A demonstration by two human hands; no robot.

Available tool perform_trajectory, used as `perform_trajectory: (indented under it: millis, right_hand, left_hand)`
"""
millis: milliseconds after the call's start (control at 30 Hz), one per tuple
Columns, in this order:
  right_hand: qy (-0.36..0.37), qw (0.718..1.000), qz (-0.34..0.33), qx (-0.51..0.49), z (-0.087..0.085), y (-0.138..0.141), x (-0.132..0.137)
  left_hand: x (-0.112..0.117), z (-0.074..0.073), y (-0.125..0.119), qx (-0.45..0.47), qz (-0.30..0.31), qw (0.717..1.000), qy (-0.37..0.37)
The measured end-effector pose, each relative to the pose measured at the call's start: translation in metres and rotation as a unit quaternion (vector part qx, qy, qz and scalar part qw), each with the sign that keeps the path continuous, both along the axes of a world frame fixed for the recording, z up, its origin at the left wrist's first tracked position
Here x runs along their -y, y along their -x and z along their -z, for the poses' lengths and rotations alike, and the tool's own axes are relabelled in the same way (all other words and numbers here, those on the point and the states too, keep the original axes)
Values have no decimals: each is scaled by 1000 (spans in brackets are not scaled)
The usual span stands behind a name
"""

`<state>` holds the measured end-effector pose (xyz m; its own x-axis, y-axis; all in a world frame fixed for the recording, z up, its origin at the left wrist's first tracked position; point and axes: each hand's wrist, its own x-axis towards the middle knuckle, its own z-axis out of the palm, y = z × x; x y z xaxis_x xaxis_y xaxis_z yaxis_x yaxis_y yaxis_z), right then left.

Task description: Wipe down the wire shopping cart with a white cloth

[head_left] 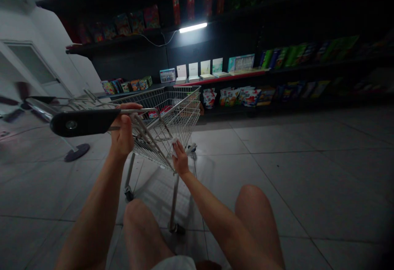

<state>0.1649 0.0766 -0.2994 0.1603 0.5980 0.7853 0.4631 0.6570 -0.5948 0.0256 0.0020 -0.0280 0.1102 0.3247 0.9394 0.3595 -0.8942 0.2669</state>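
A metal wire shopping cart [187,112] stands right in front of me, angled toward the shelves. My left hand [123,132] is wrapped round the cart's frame, close to the dark end piece of its handle [89,121]. Against the side wires of the basket, my right hand [180,160] presses a small white cloth or tissue [174,143] held in its fingers. Part of the cloth is hidden by the fingers. My bent knees are below, near the cart's legs and casters [176,228].
Dark store shelves [209,77] run across the back, with packets, boxes and red bottles [191,1]. A lit tube lamp [193,28] hangs there. A standing fan [24,101] with a round base [76,152] is at left. Grey floor tiles [292,171] extend right.
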Motion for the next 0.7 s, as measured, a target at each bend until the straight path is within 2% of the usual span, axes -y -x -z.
perform_trajectory:
  millis: [33,67,133,200,233,267,300,333,367,467,533,600,700]
  right_hand:
    - [19,1000,5,-10,0,-3,4]
    - [23,999,7,-25,-8,-6,8]
    - [-20,999,-6,-48,-46,-5,19]
    - [-99,993,-52,-28,-90,2,27]
    - [-129,988,-79,-2,-106,8,29]
    - [-148,984,-98,20,-114,13,30]
    - [-152,981,-111,38,-113,18,30]
    - [-144,982,-113,48,-103,21,30]
    - [-126,984,-110,53,-85,22,29]
    - [-47,991,-108,66,-15,13,29]
    - [11,991,-113,69,15,3,31]
    - [52,991,-109,48,19,-2,35]
    - [35,995,-93,1,-6,7,41]
  left_hand:
    - [-1,0,1,-5,-4,1000,-6]
    - [-1,0,2,-11,-9,1000,-11]
    - [-3,1,4,-17,-19,1000,-11]
    - [-3,2,5,-17,-33,999,-2]
    - [-3,3,5,-16,-39,999,2]
    - [-3,3,5,-15,-44,999,6]
    - [-4,4,4,-13,-46,999,10]
    - [-4,5,4,-10,-47,999,13]
    - [-4,5,3,-4,-50,999,16]
    - [-6,4,2,16,-87,996,23]
    - [-6,3,1,20,-113,993,19]
    - [-5,4,-1,14,-130,991,-3]
    - [-2,17,-4,17,-176,982,-61]
